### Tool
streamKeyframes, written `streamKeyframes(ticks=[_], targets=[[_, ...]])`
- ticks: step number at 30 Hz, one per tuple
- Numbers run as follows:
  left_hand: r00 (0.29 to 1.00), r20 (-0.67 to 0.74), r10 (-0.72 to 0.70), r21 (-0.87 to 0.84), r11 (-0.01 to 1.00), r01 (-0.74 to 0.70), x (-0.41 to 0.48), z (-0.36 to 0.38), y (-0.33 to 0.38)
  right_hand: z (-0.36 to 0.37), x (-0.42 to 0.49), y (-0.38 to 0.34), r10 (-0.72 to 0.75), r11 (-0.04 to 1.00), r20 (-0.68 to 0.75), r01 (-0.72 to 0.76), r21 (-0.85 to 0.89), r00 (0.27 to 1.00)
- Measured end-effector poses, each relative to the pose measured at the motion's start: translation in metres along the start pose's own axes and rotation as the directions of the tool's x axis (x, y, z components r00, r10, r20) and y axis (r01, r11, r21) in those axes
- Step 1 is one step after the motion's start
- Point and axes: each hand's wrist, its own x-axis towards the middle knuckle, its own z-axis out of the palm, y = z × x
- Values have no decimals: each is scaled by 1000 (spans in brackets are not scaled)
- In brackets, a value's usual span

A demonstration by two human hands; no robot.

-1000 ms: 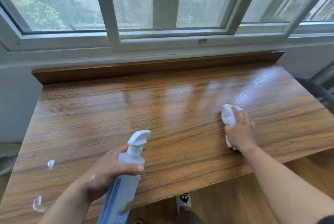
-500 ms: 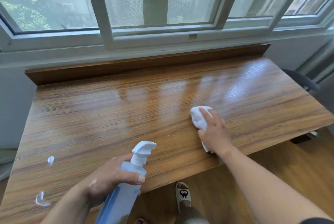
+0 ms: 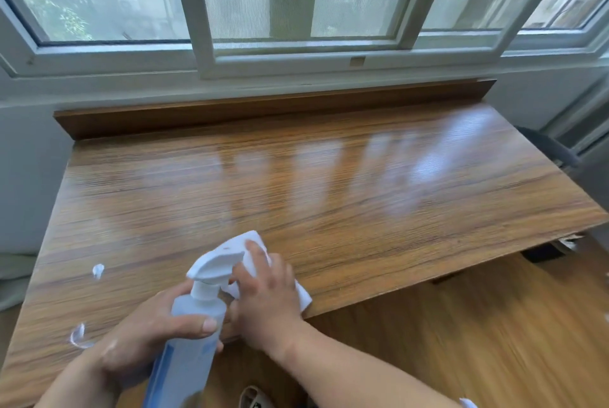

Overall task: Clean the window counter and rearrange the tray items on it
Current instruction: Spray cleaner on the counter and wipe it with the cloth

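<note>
Seemingly, right hand [image 3: 267, 304] presses cloth [image 3: 253, 238] beside bottle [image 3: 197, 310]

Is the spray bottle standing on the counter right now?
No, the left hand grips the spray bottle by its body and holds it tilted above the counter's near edge.
</note>
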Motion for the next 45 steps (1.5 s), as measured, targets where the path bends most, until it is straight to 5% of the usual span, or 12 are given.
streamKeyframes(ticks=[3, 7, 13, 16, 18, 22, 28, 32, 37, 41, 45], targets=[[999, -53, -12, 6, 1000, 12, 3, 1, -5, -8, 2, 31, -40, 999, 70, 41, -7, 997], [984, -175, -18, 160, 986, 46, 6, 1, -19, -53, 0, 155, 222, 972, -7, -222, -77, 975], [966, -254, -54, 126, 988, 88, -6, 19, -35, -152, -7, 314, 637, 761, -111, -645, -64, 763], [957, -290, -32, 82, 995, 59, -17, 24, -48, -146, -4, 294, 682, 716, -169, -697, -43, 711], [963, -268, 9, 23, 1000, -3, -17, 46, -33, -124, -5, 247, 643, 751, -153, -657, -63, 750], [983, -180, 32, -43, 998, -40, -7, 73, -20, -64, -19, 125, 311, 944, 5, -309, -115, 950], [966, -253, 55, -26, 998, -64, 7, 90, -21, -56, -19, 92, -14, 999, 194, 24, -46, 981], [963, -263, 50, 10, 999, -49, 0, 87, -22, -85, -17, 179, 162, 985, 94, -155, -71, 982], [954, -296, 38, 45, 999, -26, -16, 71, -19, -120, -1, 270, 478, 876, -23, -479, -56, 878], [954, -295, 46, 68, 997, -27, -34, 48, -21, -107, 2, 225, 585, 803, -86, -591, -82, 807], [955, -292, 56, 50, 998, -43, -52, 16, -26, -61, -6, 118, 464, 879, -69, -469, -86, 883]])
